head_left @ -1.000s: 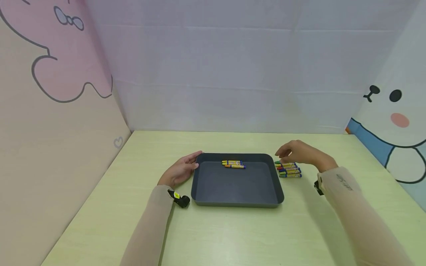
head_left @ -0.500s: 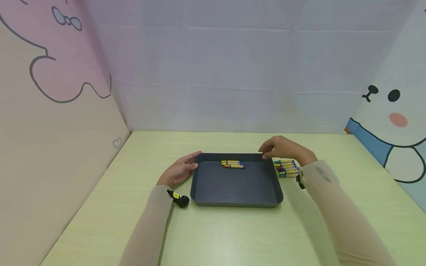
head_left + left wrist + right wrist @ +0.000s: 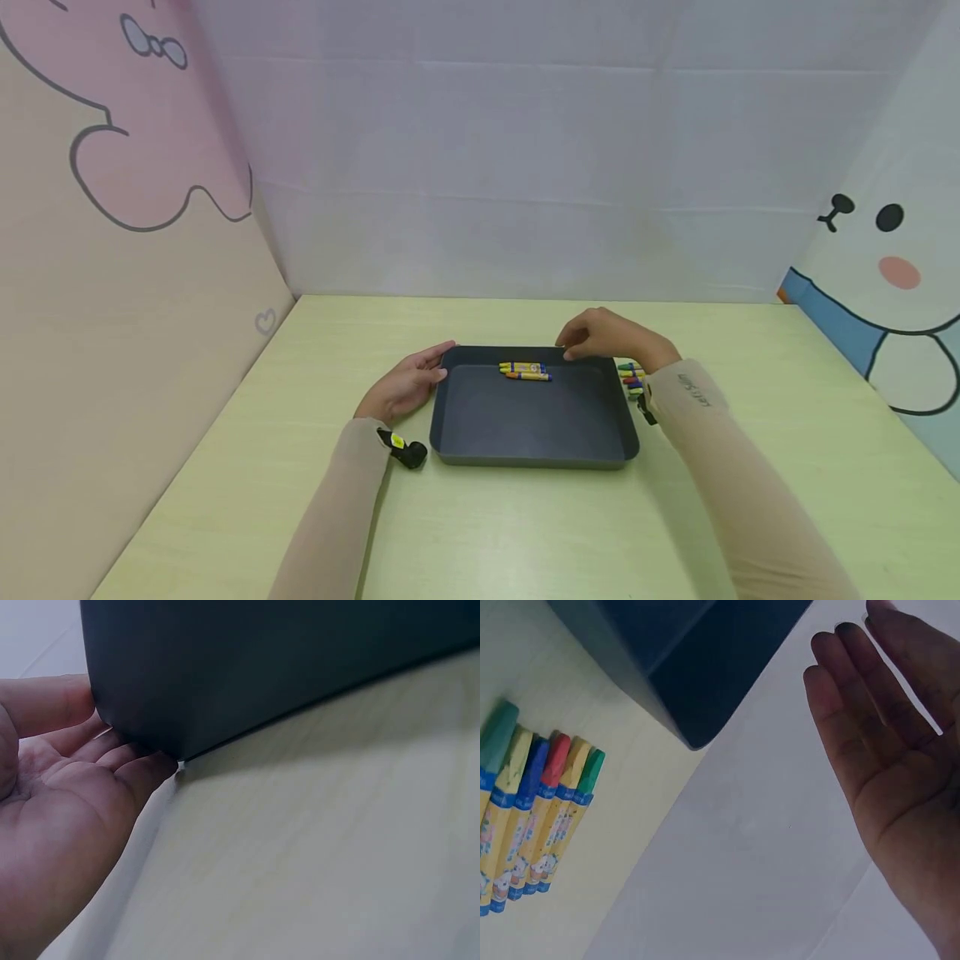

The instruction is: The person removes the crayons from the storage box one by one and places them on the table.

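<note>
My left hand (image 3: 402, 388) holds the dark grey tray (image 3: 517, 437) at its far left corner. In the left wrist view its thumb (image 3: 60, 705) lies against the tray wall and the other fingers reach along the lower edge. My right hand (image 3: 611, 336) is over the tray's far right rim, fingers slightly bent, with nothing seen between them. To its left inside the tray lie two yellow-wrapped crayons (image 3: 522, 367) side by side and an orange crayon (image 3: 529, 377) just nearer. A row of several crayons (image 3: 536, 817) lies on the table right of the tray, partly behind my right wrist.
The pale wood-look table (image 3: 480, 533) carries the tray. A white sheet (image 3: 480, 167) closes off its back. Printed cartoon panels stand at the left (image 3: 150, 333) and right (image 3: 892, 250). Small black cameras sit on both wrists.
My right hand has moved left from above the crayon row to over the tray's far rim. The left hand, the tray and the crayons in it stay where they were.
</note>
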Demonstrator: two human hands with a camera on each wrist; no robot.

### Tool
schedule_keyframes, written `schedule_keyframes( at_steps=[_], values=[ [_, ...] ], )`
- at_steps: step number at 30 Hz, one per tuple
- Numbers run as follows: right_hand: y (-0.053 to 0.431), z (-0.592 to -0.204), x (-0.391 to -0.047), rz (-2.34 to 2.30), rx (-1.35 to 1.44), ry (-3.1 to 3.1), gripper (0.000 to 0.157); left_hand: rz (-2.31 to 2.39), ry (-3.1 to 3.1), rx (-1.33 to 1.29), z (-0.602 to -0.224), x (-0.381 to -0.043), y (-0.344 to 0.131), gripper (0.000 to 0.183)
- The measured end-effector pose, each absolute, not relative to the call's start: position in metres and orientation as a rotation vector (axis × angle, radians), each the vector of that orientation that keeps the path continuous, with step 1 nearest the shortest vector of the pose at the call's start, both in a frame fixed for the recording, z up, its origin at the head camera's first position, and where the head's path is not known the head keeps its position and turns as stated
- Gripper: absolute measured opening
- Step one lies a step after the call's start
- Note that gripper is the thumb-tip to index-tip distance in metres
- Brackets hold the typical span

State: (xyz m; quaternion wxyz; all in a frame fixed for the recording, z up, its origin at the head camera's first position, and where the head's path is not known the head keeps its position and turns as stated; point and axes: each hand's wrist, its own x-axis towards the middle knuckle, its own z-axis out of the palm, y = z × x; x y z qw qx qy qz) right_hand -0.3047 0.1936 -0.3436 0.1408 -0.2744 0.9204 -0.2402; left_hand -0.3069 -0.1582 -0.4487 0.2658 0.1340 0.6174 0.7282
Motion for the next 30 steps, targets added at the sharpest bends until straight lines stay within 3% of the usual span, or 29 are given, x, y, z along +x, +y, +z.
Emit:
schedule_keyframes(
  at_steps=[30],
  values=[
    [0.152, -0.376, -0.308, -0.654, -0.797, 2.585, 0.022, 1.969, 1.644, 0.350, -0.447, -0.304, -0.159, 0.065]
  ],
)
